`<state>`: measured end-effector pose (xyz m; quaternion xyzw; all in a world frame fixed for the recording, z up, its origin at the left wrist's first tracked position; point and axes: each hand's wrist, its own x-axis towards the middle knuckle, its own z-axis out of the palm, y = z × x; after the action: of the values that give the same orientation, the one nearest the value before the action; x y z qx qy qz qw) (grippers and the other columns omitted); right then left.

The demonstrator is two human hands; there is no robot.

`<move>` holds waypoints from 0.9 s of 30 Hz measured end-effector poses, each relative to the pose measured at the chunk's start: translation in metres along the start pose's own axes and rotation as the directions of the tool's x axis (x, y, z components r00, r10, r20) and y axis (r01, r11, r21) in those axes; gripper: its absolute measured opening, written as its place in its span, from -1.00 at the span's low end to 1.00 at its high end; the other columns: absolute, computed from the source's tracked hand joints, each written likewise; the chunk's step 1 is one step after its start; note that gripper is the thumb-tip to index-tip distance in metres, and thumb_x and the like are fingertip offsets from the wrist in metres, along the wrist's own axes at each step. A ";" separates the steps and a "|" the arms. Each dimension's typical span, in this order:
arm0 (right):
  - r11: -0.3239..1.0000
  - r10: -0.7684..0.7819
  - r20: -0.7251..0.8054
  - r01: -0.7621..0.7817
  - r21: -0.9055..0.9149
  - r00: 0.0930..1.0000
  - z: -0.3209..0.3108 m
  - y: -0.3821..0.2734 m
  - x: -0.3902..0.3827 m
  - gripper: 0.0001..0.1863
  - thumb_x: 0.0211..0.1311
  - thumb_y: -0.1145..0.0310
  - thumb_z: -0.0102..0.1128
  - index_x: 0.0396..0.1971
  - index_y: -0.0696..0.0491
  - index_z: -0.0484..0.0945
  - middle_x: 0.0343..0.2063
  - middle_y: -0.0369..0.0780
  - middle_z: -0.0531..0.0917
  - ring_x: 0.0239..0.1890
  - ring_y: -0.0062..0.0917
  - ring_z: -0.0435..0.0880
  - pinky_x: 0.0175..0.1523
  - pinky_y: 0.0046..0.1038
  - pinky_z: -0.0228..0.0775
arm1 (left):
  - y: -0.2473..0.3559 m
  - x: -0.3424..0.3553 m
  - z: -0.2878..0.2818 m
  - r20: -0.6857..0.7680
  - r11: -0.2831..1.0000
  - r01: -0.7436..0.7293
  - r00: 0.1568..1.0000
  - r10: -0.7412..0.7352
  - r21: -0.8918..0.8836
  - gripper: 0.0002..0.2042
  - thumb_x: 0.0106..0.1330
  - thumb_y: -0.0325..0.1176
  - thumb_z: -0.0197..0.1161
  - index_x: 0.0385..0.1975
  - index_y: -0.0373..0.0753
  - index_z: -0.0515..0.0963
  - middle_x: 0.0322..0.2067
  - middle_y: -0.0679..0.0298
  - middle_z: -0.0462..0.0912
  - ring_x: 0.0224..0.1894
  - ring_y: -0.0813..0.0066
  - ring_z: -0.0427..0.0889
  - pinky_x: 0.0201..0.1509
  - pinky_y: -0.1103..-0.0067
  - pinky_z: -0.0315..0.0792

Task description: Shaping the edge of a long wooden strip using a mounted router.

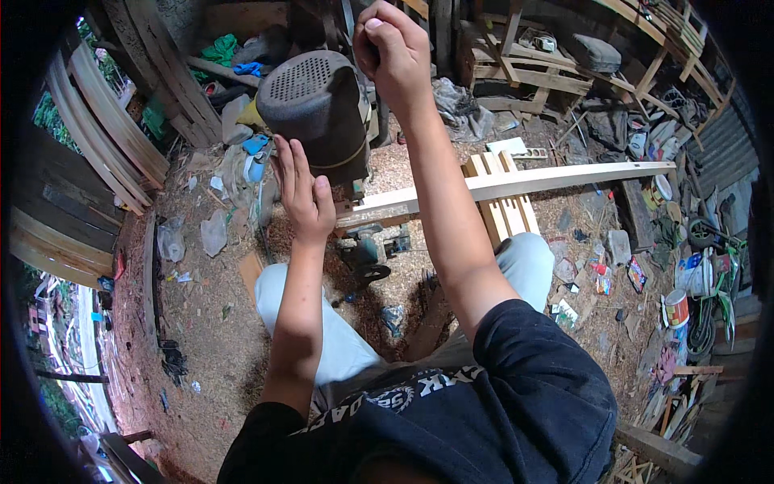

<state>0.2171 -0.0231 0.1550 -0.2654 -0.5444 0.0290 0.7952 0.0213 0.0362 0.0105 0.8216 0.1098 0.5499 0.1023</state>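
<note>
A large dark machine with a rounded, perforated cover (310, 93) stands ahead of me, with a vise-like base and a small handwheel (372, 273) below. My left hand (302, 189) has its fingers stretched out beside the lower left of the cover; whether it touches is unclear. Raised to the right of the cover, my right hand (395, 52) is closed in a fist. Whatever it may grip is hidden. A long pale wooden beam (556, 181) lies across the machine's base and runs far right, passing beneath my right forearm.
Under the beam sit slotted wooden pieces (504, 202), close to my right knee. Wood shavings and litter cover the floor (210, 347). Planks (101, 129) lean at the left. A rough wooden bench (532, 73) stands at the back right, and a bucket (676, 308) at the right.
</note>
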 end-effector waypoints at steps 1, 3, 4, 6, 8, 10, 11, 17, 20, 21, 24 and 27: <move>1.000 -0.005 0.006 0.005 -0.013 1.000 0.000 0.000 -0.001 -0.77 0.43 0.42 -0.03 -0.45 0.15 0.49 -0.64 -0.38 0.44 -0.61 -0.77 0.34 -0.49 -0.62 0.14 | -0.001 -0.001 0.000 -0.003 0.999 -0.011 1.000 0.011 0.035 -0.40 0.50 -0.25 -0.09 0.48 -0.42 0.19 0.51 -0.21 0.09 0.57 -0.15 0.06 0.60 0.03 -0.22; 1.000 -0.002 -0.012 0.002 -0.003 1.000 0.002 -0.008 -0.003 -0.77 0.43 0.42 -0.02 -0.45 0.16 0.48 -0.64 -0.38 0.43 -0.60 -0.77 0.33 -0.49 -0.62 0.14 | -0.002 0.001 -0.001 -0.001 0.997 -0.019 1.000 0.019 0.072 -0.40 0.49 -0.25 -0.10 0.47 -0.44 0.21 0.50 -0.23 0.10 0.56 -0.17 0.07 0.60 0.03 -0.23; 0.999 0.033 0.001 -0.033 -0.003 0.999 0.001 -0.015 -0.005 -0.78 0.43 0.41 -0.02 -0.45 0.16 0.47 -0.64 -0.38 0.43 -0.60 -0.77 0.33 -0.48 -0.61 0.14 | -0.002 0.002 -0.002 0.009 0.998 -0.024 1.000 0.024 0.064 -0.40 0.49 -0.25 -0.10 0.47 -0.45 0.21 0.49 -0.25 0.11 0.56 -0.18 0.07 0.60 0.02 -0.24; 0.999 0.014 0.023 -0.013 -0.036 1.000 0.001 -0.016 -0.019 -0.72 0.41 0.27 0.00 -0.44 0.15 0.44 -0.63 -0.32 0.42 -0.71 -0.74 0.21 -0.60 -0.60 -0.01 | -0.007 0.000 -0.004 0.022 0.997 -0.028 0.999 0.027 0.068 -0.40 0.49 -0.25 -0.11 0.46 -0.47 0.21 0.49 -0.27 0.11 0.56 -0.19 0.07 0.60 0.02 -0.25; 0.999 0.003 0.043 -0.001 -0.050 0.999 -0.001 -0.026 -0.038 -0.72 0.34 0.30 0.02 -0.49 0.19 0.45 -0.64 -0.30 0.43 -0.65 -0.70 0.30 -0.53 -0.57 0.10 | -0.011 -0.005 -0.004 0.059 0.996 -0.024 0.998 0.019 0.086 -0.40 0.52 -0.22 -0.16 0.45 -0.51 0.20 0.47 -0.32 0.12 0.56 -0.22 0.04 0.59 0.03 -0.25; 0.998 -0.019 0.059 0.023 -0.061 0.998 -0.005 -0.027 -0.041 -0.74 0.30 0.34 0.04 -0.51 0.21 0.47 -0.65 -0.29 0.45 -0.60 -0.65 0.39 -0.47 -0.53 0.21 | -0.012 -0.005 -0.002 0.057 0.996 -0.022 0.998 0.017 0.092 -0.39 0.52 -0.21 -0.17 0.45 -0.50 0.21 0.47 -0.32 0.12 0.56 -0.23 0.04 0.59 0.02 -0.25; 0.998 -0.016 0.055 0.019 -0.063 0.998 -0.007 -0.027 -0.041 -0.74 0.30 0.34 0.04 -0.51 0.21 0.47 -0.65 -0.29 0.45 -0.60 -0.65 0.39 -0.47 -0.53 0.21 | -0.011 -0.005 0.001 0.051 0.996 -0.023 0.999 0.019 0.086 -0.39 0.53 -0.20 -0.18 0.45 -0.50 0.21 0.47 -0.32 0.12 0.56 -0.25 0.03 0.59 0.02 -0.25; 0.961 -0.216 0.101 0.230 -0.151 0.971 -0.004 -0.032 -0.065 -0.62 0.20 0.16 0.05 -0.58 0.21 0.40 -0.69 -0.21 0.42 -0.71 -0.60 0.30 -0.58 -0.51 0.07 | -0.017 -0.009 -0.005 0.060 0.989 -0.036 0.998 0.028 0.146 -0.40 0.47 -0.23 -0.17 0.38 -0.54 0.30 0.43 -0.37 0.18 0.53 -0.26 0.11 0.58 -0.06 -0.29; 0.980 -0.123 0.046 0.129 -0.152 0.991 -0.003 -0.040 -0.072 -0.61 0.16 0.16 0.05 -0.60 0.22 0.41 -0.71 -0.20 0.42 -0.70 -0.54 0.33 -0.57 -0.48 0.11 | -0.014 -0.005 -0.007 0.064 0.991 -0.043 0.997 0.035 0.123 -0.41 0.47 -0.23 -0.18 0.38 -0.52 0.33 0.42 -0.37 0.20 0.53 -0.24 0.12 0.57 -0.08 -0.30; 0.984 -0.089 0.039 0.094 -0.149 0.995 -0.002 -0.043 -0.073 -0.62 0.16 0.16 0.05 -0.60 0.22 0.41 -0.70 -0.21 0.42 -0.70 -0.54 0.33 -0.57 -0.48 0.11 | -0.009 -0.002 -0.009 0.076 0.994 -0.029 0.997 0.021 0.105 -0.41 0.47 -0.23 -0.17 0.38 -0.51 0.33 0.43 -0.36 0.19 0.53 -0.23 0.13 0.57 -0.09 -0.31; 0.989 -0.106 0.011 0.107 -0.106 0.994 -0.001 -0.038 -0.075 -0.61 0.20 0.16 0.06 -0.60 0.21 0.40 -0.69 -0.22 0.40 -0.68 -0.58 0.30 -0.57 -0.49 0.06 | -0.004 0.000 -0.013 0.095 0.993 -0.017 0.995 0.006 0.120 -0.41 0.46 -0.24 -0.16 0.39 -0.49 0.32 0.44 -0.32 0.19 0.53 -0.20 0.14 0.57 -0.07 -0.30; 0.998 -0.026 0.005 0.026 -0.051 1.000 -0.002 -0.039 -0.078 -0.63 0.26 0.19 0.04 -0.57 0.20 0.37 -0.67 -0.25 0.36 -0.65 -0.61 0.25 -0.55 -0.51 0.01 | -0.001 -0.001 -0.017 0.109 0.995 -0.004 0.994 -0.007 0.102 -0.41 0.45 -0.26 -0.14 0.41 -0.47 0.31 0.45 -0.27 0.20 0.54 -0.16 0.13 0.59 -0.03 -0.28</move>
<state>0.1780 -0.0835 0.1061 -0.2783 -0.5502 0.0054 0.7873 0.0050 0.0376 0.0154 0.8546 0.1327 0.4977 0.0663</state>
